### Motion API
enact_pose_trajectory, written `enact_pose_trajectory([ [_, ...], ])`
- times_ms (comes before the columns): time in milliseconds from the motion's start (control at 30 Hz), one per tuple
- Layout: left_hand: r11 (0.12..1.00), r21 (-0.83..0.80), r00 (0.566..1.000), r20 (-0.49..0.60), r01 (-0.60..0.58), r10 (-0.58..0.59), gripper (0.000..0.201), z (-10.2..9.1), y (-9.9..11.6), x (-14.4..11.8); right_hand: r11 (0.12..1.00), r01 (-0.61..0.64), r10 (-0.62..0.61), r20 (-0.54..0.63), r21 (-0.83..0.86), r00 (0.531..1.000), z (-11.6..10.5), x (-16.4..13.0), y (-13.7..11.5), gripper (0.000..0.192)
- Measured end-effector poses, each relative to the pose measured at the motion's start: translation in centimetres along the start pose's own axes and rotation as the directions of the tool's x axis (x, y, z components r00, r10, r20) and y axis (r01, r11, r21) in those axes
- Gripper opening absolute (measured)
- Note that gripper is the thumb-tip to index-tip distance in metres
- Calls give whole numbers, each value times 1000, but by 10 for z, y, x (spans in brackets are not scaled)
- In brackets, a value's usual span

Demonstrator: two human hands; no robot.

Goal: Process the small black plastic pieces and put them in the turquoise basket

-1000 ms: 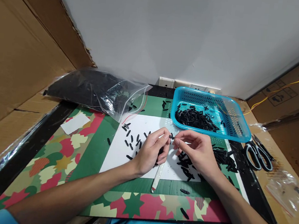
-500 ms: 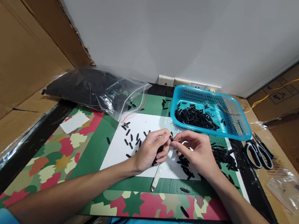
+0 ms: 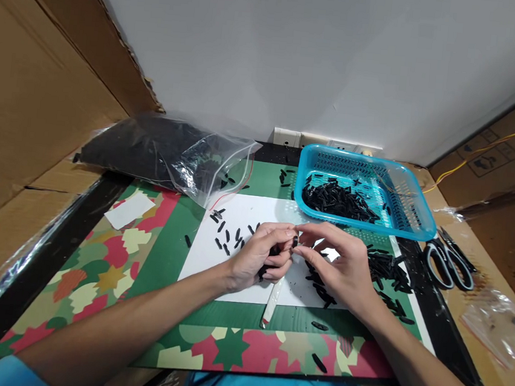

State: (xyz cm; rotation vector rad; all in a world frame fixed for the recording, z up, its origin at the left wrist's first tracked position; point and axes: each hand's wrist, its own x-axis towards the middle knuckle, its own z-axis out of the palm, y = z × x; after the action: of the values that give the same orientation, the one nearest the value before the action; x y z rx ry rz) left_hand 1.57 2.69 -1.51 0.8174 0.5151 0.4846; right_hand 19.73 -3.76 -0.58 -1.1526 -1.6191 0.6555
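Note:
Over a white sheet (image 3: pixel 214 268) my left hand (image 3: pixel 258 260) is curled around several small black pieces and pinches one black piece (image 3: pixel 295 241) at its fingertips. My right hand (image 3: pixel 339 267) meets it there, thumb and forefinger closed on the same piece. A white stick-like tool (image 3: pixel 272 303) lies on the sheet just under my left hand. Loose black pieces (image 3: pixel 228 239) are scattered on the sheet to the left, and a heap of them (image 3: pixel 386 271) lies to the right of my right hand.
A blue plastic basket (image 3: pixel 412 217) with many black pieces stands at the back right. A clear bag (image 3: pixel 170 154) of black pieces lies at the back left. Scissors (image 3: pixel 448 264) rest at the right, beside a small plastic bag (image 3: pixel 493 322). Cardboard walls enclose both sides.
Both hands stayed together over the sheet; my right hand's fingers closed in against my left fingertips on the small black piece.

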Motion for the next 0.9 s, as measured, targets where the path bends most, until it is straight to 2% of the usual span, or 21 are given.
enact_pose_trajectory([
  [100, 1000, -17, 1000, 6, 22, -22, 32, 0, -1, -1, 989, 124, -123, 22, -80, 992, 3, -3, 1, 27],
  [200, 1000, -18, 1000, -2, 18, -18, 33, 1, -3, -2, 966, 220, -223, -5, -135, 975, 6, -6, 1, 28],
  [333, 1000, -6, 1000, -27, -16, 16, 32, 4, -3, -3, 953, 253, -264, -44, -169, 964, 10, -7, -2, 27],
  [433, 999, 23, 998, -48, -46, 47, 32, 6, -2, -3, 970, 201, -214, -87, -139, 973, 12, -8, -6, 25],
  [533, 996, 51, 996, -58, -69, 72, 35, 6, -4, -3, 997, 63, -69, -143, -44, 987, 15, -8, -7, 20],
  [667, 988, 99, 989, -69, -121, 128, 37, 6, -6, -3, 994, -80, 89, -138, 69, 986, 16, -8, -3, 16],
  [800, 962, 205, 976, -88, -178, 200, 38, 9, -8, -4, 993, -99, 108, -137, 70, 985, 14, -8, -1, 12],
  [900, 944, 280, 970, -113, -175, 214, 39, 12, -8, -6, 996, -75, 82, -136, 52, 987, 14, -9, -1, 13],
])
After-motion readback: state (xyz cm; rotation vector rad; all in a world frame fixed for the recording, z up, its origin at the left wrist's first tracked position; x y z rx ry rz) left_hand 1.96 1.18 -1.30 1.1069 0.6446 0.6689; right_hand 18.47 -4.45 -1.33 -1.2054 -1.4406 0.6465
